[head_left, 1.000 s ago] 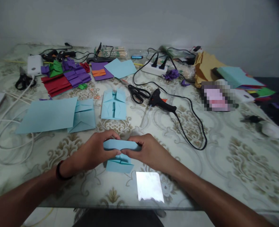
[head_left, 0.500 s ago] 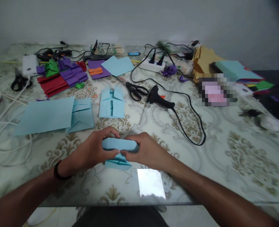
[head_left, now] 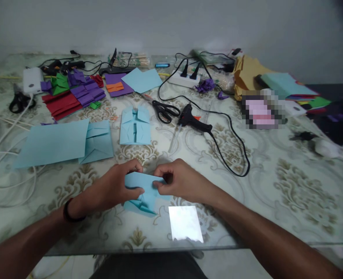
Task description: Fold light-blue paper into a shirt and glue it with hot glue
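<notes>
From the head view, I see folded light-blue paper [head_left: 144, 181] near the front of the patterned surface [head_left: 232, 217]. The left hand [head_left: 116, 185] clasps its left end, thumb in front; the right hand [head_left: 179, 180] pinches its right side. Probably light, springy, easily creased: best held gently by folded edges.

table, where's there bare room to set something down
Widest: tabletop right of the black cord, beyond the right arm. Smaller: between the left arm and large blue sheet. Crowded: front middle, where left hand and right hand hold folded blue paper, and the back, with red papers and power strip.
</notes>
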A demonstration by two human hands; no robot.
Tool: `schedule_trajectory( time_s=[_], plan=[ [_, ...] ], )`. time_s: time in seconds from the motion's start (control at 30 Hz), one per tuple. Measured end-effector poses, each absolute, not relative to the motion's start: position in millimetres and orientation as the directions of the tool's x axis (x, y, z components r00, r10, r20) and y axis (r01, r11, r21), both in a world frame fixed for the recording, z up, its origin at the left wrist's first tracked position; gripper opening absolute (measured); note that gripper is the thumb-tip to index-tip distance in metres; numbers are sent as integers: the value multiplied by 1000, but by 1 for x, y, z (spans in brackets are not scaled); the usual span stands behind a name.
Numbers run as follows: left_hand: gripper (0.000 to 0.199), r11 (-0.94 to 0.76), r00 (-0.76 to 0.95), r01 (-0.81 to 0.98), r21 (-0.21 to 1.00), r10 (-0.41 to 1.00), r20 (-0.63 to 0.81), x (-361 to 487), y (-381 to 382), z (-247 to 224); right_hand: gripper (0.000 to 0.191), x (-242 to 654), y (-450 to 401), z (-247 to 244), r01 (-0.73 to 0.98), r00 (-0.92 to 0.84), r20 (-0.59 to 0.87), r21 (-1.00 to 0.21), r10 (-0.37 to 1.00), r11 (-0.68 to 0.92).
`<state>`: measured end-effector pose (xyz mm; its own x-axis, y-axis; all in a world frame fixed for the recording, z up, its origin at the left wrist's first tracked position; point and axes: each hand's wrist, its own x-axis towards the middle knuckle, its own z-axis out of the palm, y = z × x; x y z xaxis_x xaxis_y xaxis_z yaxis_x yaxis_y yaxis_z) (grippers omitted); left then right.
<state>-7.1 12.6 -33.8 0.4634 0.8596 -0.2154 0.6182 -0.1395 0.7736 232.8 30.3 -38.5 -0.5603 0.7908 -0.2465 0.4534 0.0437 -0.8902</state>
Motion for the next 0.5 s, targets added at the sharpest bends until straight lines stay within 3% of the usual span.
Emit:
schedule_trajectory(
  time_s=[0.17, 0.27, 0.37, 0.5],
  plan=[
    [26, -104, 411, 624, 774, 887, -212, -9, 16, -34, 11, 244, 41, -31, 339, -518, -225, -940, 825, -44],
    [34, 6, 211, 599, 801, 963, -166, -9, 17, -34, 28, 246, 44, -26, 209, -448, -177, -974, 876, -89],
    [27, 62, 100, 489, 870, 987, -126, -8, 15, -32, 46, 238, 39, -31, 56, -484, -209, -977, 850, -208],
    [23, 69, 107, 397, 915, 987, -121, -5, 12, -33, 45, 225, 26, -45, 130, -487, -284, -959, 826, -254]
  ],
)
